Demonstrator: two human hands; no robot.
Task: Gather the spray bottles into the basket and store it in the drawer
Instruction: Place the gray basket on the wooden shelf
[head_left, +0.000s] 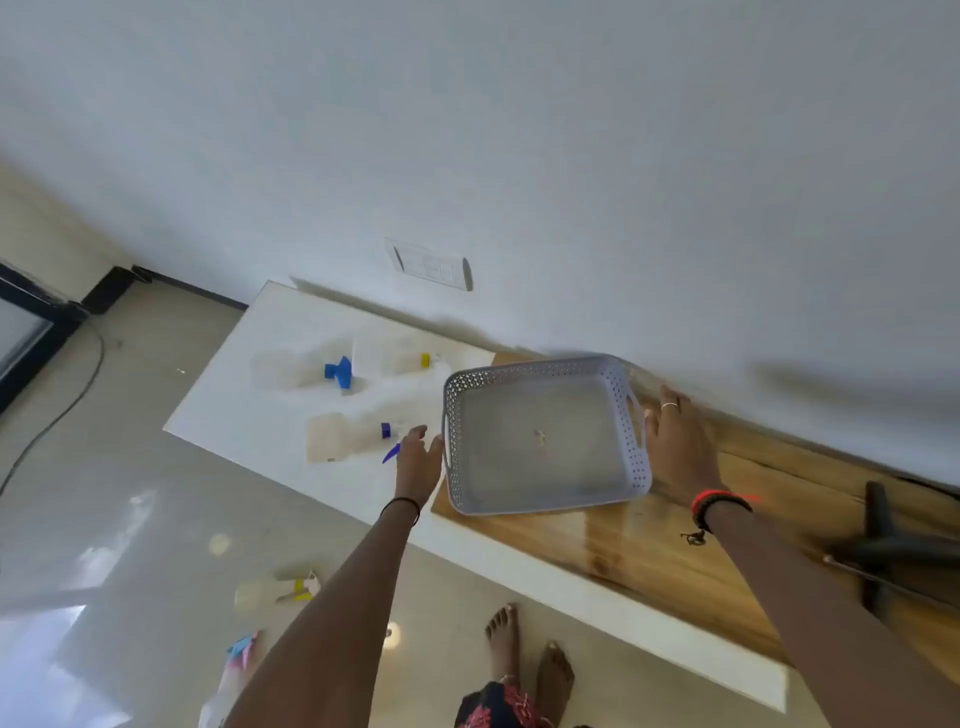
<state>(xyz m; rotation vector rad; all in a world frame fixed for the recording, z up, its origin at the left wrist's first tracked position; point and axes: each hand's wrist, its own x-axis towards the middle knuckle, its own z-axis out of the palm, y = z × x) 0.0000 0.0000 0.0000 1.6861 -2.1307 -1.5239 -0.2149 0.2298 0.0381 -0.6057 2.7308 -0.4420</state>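
The grey basket sits on the counter, partly on the white top and partly on the wood. My left hand is just beside its left handle, fingers loose, holding nothing. My right hand is at its right end, fingers straight, gripping nothing. Three spray bottles lie on the white top, left of the basket; a fourth bottle lies on the floor

Spray bottles on table motion-blurred, labels unreadable. Speck inside basket too small to identify. Black object cut off at right edge.
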